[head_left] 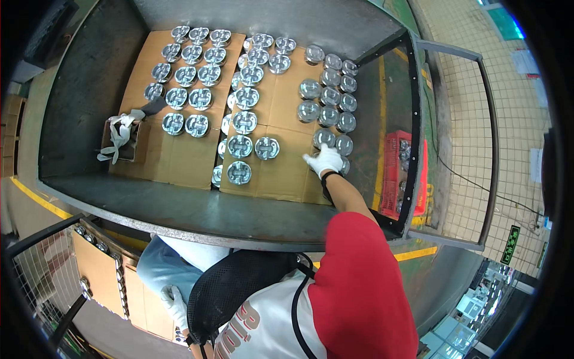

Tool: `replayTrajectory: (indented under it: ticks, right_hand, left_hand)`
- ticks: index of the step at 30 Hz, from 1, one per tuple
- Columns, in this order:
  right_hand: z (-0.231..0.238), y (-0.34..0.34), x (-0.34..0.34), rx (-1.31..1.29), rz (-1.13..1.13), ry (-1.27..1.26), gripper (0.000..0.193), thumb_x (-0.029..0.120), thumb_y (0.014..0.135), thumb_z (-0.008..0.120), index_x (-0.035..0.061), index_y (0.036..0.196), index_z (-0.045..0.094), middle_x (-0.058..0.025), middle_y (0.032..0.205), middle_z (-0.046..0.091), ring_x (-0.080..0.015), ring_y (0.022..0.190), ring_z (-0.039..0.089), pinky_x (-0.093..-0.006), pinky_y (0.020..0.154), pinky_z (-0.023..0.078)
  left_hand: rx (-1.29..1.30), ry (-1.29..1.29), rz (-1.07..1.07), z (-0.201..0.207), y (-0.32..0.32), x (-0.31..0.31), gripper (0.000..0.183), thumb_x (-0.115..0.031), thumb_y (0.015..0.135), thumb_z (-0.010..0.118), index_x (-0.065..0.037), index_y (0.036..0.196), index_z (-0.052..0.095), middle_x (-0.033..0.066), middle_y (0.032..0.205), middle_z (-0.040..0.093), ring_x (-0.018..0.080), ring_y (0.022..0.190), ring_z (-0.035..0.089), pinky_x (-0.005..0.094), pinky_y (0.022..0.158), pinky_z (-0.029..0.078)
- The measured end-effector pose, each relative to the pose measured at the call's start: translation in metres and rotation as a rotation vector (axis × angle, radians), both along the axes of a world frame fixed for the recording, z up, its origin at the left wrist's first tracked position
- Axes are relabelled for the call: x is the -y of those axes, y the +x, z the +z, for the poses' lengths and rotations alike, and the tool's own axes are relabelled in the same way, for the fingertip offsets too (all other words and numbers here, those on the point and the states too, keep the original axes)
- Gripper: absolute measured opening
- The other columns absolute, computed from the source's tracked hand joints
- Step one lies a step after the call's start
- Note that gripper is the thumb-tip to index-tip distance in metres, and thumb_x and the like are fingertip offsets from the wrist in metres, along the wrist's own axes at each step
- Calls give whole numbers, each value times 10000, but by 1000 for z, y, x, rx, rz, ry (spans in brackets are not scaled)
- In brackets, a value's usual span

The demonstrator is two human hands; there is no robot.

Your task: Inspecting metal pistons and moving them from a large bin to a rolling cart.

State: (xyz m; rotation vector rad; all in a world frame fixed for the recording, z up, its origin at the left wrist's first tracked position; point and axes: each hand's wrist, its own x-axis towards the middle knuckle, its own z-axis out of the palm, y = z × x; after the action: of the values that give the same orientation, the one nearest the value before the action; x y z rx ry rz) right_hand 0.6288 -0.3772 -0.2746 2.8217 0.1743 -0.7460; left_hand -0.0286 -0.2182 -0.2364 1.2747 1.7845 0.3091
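Observation:
My right hand (326,160), in a white glove, reaches over the right side of a large metal bin (179,209). Its thumb is spread to the left and its fingertips are close to a metal piston (323,138); whether they touch it is hard to see. Another piston (345,166) is partly covered by this hand. Low by my thigh is my gloved left hand (174,305), its fingers loosely stretched and nothing visible in them. Rows of pistons (244,122) stand on cardboard (278,179) inside the bin, those at the right turned crown up.
A small open box (137,143) with white gloves (121,133) draped over it sits at the bin's left. Outside, right, is a red crate (391,173) holding metal parts. A metal-framed gate (493,143) stands beyond. Lower left, a mesh-sided cart (42,263) carries cardboard and pistons.

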Motion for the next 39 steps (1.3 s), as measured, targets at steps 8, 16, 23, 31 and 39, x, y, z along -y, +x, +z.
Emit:
replayTrajectory:
  ticks: [8,16,23,31,39]
  right_hand:
    - [-74,-7,22,-7,285,-253,695,436,673,822,318,1282,510,-128,1279,581,-338,1252,531,-462,1010,442]
    - [-21,15,7,-350,296,301,892,507,677,818,69,1377,480,-119,1281,649,-294,1138,650,-373,964,512]
    - [170,-38,-132,-1591,-286,1552,729,263,806,741,154,1440,398,-177,1293,566,-346,1102,632,-494,822,566]
    - [268,-186,-230,-1998,-3,1351,823,503,721,744,112,1407,508,-144,1366,563,-309,1150,605,-490,863,542]
    - [307,-340,-243,-608,1834,1497,937,251,578,902,98,1397,473,-159,1157,562,-328,1046,595,-416,910,498]
  left_hand:
    - [-121,63,-13,48,42,7,115,-128,964,626,-41,1036,601,-11,868,491,110,774,396,270,727,414]
    - [-72,233,-145,37,48,4,115,-85,956,625,-32,1058,625,26,952,633,134,876,556,291,827,474]
    - [372,-25,106,94,80,-29,204,-252,1006,601,-77,1052,697,-28,734,619,31,588,503,198,554,404]
    - [975,169,-11,226,139,-40,307,-266,995,607,3,1130,664,89,878,669,164,759,651,295,742,551]
    - [1524,381,360,213,146,-22,407,-311,1042,520,-29,1332,561,74,1237,643,189,1103,620,344,967,500]
